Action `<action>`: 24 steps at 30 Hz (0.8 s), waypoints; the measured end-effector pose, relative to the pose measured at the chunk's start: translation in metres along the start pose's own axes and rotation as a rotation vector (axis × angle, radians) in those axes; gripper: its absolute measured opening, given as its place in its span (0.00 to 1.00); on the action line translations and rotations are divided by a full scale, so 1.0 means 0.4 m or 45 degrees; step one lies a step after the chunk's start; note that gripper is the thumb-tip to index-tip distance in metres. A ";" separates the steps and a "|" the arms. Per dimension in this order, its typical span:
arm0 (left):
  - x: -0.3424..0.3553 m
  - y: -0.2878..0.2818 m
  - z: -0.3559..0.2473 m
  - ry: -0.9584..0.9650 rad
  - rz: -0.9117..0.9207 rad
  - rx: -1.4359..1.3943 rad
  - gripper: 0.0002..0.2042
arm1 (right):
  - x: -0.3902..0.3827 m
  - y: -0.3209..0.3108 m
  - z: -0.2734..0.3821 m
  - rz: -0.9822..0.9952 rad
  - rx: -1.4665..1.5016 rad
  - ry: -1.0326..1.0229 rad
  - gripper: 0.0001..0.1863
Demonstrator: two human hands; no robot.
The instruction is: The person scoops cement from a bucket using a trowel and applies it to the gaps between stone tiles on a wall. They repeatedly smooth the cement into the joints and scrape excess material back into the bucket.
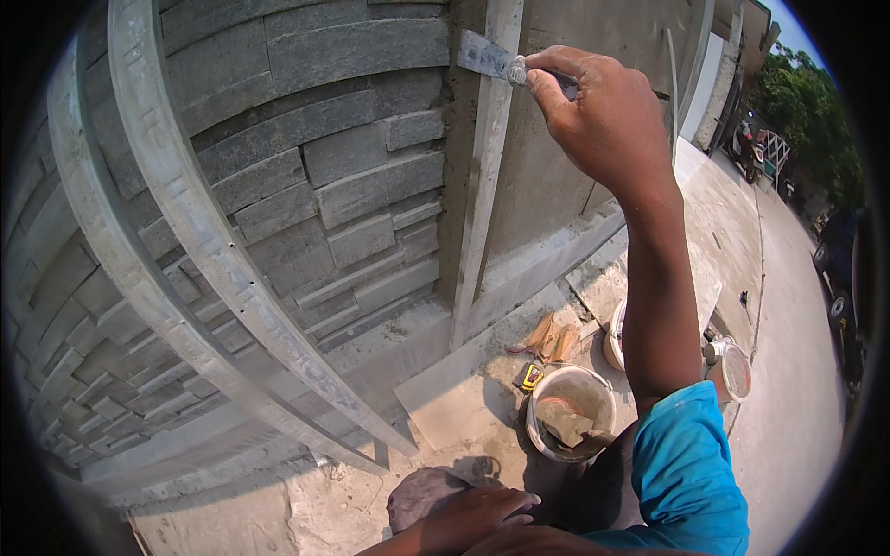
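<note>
My right hand [593,111] grips a putty knife with a grey blade [482,56] up at the inside corner of the wall. The blade lies at the upper part of a vertical straight batten [484,185], between grey stacked-stone cladding [362,195] and a smooth cement-rendered wall [556,213]. At the bottom of the view, my left hand [491,511] rests low by my knee [417,496], its fingers loosely extended with nothing visible in them.
Two long metal bars [185,204] lean across the cladding at left. Below me are a bucket with grey material [607,398], a yellow tape measure [530,376], wooden pieces [556,338] and more containers [732,371]. A motorbike [751,157] and vehicle [839,278] stand right.
</note>
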State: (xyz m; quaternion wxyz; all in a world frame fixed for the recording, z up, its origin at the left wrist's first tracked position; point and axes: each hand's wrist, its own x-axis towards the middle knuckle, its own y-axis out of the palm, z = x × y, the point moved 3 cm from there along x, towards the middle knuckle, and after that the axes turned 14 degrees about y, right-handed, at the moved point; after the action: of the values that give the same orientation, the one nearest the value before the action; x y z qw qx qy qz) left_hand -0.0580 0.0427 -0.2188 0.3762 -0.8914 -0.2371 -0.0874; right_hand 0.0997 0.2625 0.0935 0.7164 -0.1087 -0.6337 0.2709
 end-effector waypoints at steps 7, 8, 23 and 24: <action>0.007 0.067 0.068 0.030 -0.093 0.068 0.18 | 0.099 -0.045 0.025 -0.268 0.061 0.003 0.12; 0.007 0.072 0.073 0.036 -0.103 0.067 0.18 | 0.119 -0.056 0.028 -0.305 0.085 -0.035 0.12; 0.000 0.117 0.119 0.059 -0.170 0.095 0.15 | 0.217 -0.110 0.113 -0.464 -0.221 -0.194 0.09; 0.002 0.118 0.122 0.057 -0.173 0.100 0.15 | 0.205 -0.096 0.106 -0.401 -0.198 -0.187 0.09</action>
State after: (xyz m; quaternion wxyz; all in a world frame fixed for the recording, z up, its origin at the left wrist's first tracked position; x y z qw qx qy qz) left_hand -0.0356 0.0493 -0.2824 0.4093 -0.8556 -0.2918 -0.1233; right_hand 0.0723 0.2657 0.1897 0.6912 -0.0432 -0.7125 0.1127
